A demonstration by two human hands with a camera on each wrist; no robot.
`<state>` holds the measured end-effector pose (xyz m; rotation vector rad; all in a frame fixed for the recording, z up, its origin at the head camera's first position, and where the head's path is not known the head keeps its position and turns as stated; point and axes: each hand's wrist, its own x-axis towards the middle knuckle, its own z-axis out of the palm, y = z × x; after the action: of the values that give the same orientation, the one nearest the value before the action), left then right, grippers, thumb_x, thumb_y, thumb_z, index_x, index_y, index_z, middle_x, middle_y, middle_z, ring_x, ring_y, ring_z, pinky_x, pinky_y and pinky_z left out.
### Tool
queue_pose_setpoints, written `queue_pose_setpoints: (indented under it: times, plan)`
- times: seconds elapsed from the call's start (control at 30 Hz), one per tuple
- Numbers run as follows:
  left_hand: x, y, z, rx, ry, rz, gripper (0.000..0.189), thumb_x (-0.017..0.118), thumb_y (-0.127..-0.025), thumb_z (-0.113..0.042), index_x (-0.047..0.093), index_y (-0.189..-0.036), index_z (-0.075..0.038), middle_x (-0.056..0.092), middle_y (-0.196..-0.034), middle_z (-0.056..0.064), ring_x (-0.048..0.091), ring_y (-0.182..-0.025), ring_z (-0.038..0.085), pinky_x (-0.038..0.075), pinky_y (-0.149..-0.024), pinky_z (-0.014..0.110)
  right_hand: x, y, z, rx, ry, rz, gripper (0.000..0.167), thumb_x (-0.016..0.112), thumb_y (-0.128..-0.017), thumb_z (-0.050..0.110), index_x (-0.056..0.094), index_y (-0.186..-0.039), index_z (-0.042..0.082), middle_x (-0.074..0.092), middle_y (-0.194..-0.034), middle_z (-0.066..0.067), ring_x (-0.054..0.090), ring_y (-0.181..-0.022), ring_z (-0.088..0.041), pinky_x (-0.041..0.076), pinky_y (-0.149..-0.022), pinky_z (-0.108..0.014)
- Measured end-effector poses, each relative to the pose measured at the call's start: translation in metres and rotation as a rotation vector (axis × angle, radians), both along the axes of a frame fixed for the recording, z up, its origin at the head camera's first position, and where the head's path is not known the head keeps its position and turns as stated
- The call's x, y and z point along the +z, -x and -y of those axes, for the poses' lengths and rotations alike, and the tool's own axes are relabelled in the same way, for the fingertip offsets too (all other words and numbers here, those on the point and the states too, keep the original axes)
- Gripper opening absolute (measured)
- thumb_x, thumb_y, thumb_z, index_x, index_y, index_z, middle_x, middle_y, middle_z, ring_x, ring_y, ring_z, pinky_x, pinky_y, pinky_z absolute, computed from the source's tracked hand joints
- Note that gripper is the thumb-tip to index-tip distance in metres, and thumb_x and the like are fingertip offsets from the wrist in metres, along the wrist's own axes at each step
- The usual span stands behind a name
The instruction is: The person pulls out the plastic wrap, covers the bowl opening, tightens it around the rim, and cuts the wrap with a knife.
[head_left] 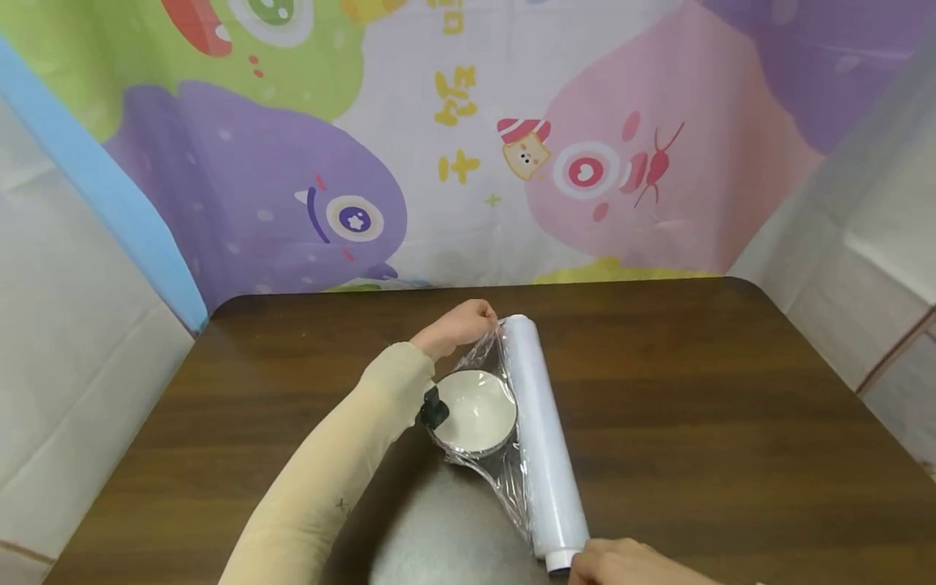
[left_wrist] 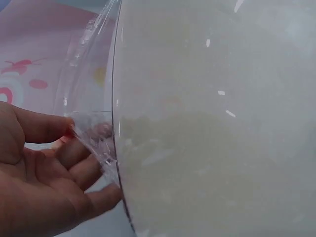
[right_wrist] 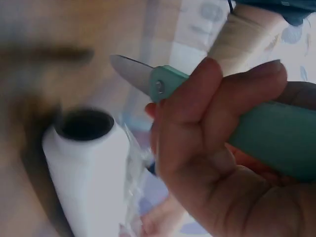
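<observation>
Visibly, left fingers (left_wrist: 47, 129) pinch clear, crinkled film (head_left: 516, 491) beside its long white roll (head_left: 544, 431); right fingers (right_wrist: 182, 111) grip a green-handled knife (right_wrist: 274, 133).

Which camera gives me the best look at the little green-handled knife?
The right wrist view: the knife shows up close, blade out, gripped in the right hand. No knife is visible in the head view or the left wrist view.
</observation>
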<state>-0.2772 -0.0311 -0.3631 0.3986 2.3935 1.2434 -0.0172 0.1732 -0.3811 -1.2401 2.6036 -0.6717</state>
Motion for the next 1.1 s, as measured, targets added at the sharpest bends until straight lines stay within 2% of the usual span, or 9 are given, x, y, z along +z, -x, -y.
queue_pose_setpoints:
  times: [0.13, 0.23, 0.33, 0.4, 0.57, 0.7, 0.87, 1.03, 1.1]
  plan:
    - [0.003, 0.001, 0.006, 0.007, 0.024, 0.023, 0.01, 0.049, -0.09, -0.012, 0.054, -0.086, -0.004, 0.053, -0.095, 0.006, 0.049, -0.088, 0.018, 0.041, -0.088, 0.039, 0.022, 0.006, -0.004, -0.086, 0.031, 0.141, 0.01, 0.062, -0.076, 0.008, 0.058, -0.08, 0.017, 0.043, -0.073, 0.019, 0.039, -0.065, 0.007, 0.035, -0.056, -0.013]
    - [0.005, 0.002, 0.013, -0.001, 0.038, 0.044, 0.015, 0.051, -0.089, -0.012, 0.059, -0.092, 0.0, 0.057, -0.1, 0.009, 0.055, -0.094, 0.023, 0.04, -0.094, 0.044, 0.038, 0.01, -0.008, -0.187, 0.037, 0.262, 0.01, 0.059, -0.082, 0.01, 0.059, -0.088, 0.018, 0.048, -0.077, 0.018, 0.042, -0.067, 0.005, 0.037, -0.056, -0.018]
    - [0.007, 0.002, 0.019, -0.016, 0.052, 0.06, 0.019, 0.051, -0.089, -0.011, 0.061, -0.097, 0.002, 0.06, -0.102, 0.013, 0.059, -0.099, 0.028, 0.041, -0.095, 0.044, 0.052, 0.015, -0.013, -0.275, 0.066, 0.329, 0.009, 0.057, -0.087, 0.016, 0.059, -0.095, 0.02, 0.052, -0.08, 0.015, 0.045, -0.066, 0.003, 0.039, -0.054, -0.02]
    - [0.007, 0.002, 0.024, -0.03, 0.072, 0.066, 0.02, 0.05, -0.089, -0.012, 0.061, -0.098, 0.002, 0.06, -0.103, 0.013, 0.059, -0.1, 0.029, 0.041, -0.095, 0.043, 0.06, 0.017, -0.017, -0.335, 0.091, 0.34, 0.01, 0.055, -0.089, 0.018, 0.058, -0.098, 0.02, 0.053, -0.079, 0.012, 0.047, -0.061, 0.001, 0.041, -0.051, -0.021]
    - [0.002, 0.001, 0.037, -0.059, 0.1, 0.089, 0.02, 0.049, -0.09, -0.011, 0.062, -0.098, 0.003, 0.061, -0.107, 0.014, 0.059, -0.103, 0.028, 0.041, -0.096, 0.041, 0.073, 0.027, -0.026, -0.483, 0.169, 0.266, 0.012, 0.053, -0.09, 0.019, 0.058, -0.102, 0.02, 0.052, -0.071, 0.008, 0.047, -0.053, -0.002, 0.041, -0.047, -0.022]
    - [-0.004, -0.001, 0.048, -0.085, 0.122, 0.115, 0.02, 0.049, -0.09, -0.01, 0.061, -0.098, 0.004, 0.061, -0.107, 0.015, 0.059, -0.104, 0.027, 0.042, -0.095, 0.038, 0.071, 0.042, -0.034, -0.598, 0.249, 0.22, 0.016, 0.054, -0.09, 0.017, 0.059, -0.105, 0.013, 0.057, -0.078, 0.003, 0.049, -0.062, -0.003, 0.042, -0.053, -0.022]
    - [-0.012, -0.005, 0.057, -0.131, 0.177, 0.101, 0.019, 0.05, -0.089, -0.012, 0.063, -0.096, 0.0, 0.062, -0.1, 0.009, 0.057, -0.098, 0.022, 0.043, -0.093, 0.037, 0.051, 0.068, -0.052, -0.714, 0.28, 0.177, 0.023, 0.053, -0.09, 0.014, 0.057, -0.111, 0.003, 0.061, -0.091, -0.005, 0.05, -0.072, -0.006, 0.041, -0.06, -0.023]
    - [-0.019, -0.01, 0.062, -0.159, 0.16, 0.104, 0.018, 0.051, -0.088, -0.012, 0.063, -0.092, 0.0, 0.059, -0.087, 0.003, 0.052, -0.086, 0.016, 0.044, -0.083, 0.032, 0.024, 0.09, -0.075, -0.794, 0.232, 0.233, 0.03, 0.046, -0.092, 0.01, 0.051, -0.117, -0.008, 0.059, -0.099, -0.019, 0.053, -0.081, -0.018, 0.042, -0.063, -0.028]
    - [-0.021, -0.012, 0.063, -0.147, 0.144, 0.114, 0.018, 0.051, -0.087, -0.012, 0.063, -0.092, 0.0, 0.058, -0.084, 0.001, 0.051, -0.083, 0.014, 0.044, -0.078, 0.028, 0.014, 0.096, -0.082, -0.826, 0.212, 0.271, 0.033, 0.043, -0.093, 0.009, 0.048, -0.119, -0.011, 0.056, -0.104, -0.025, 0.053, -0.085, -0.025, 0.042, -0.065, -0.031]
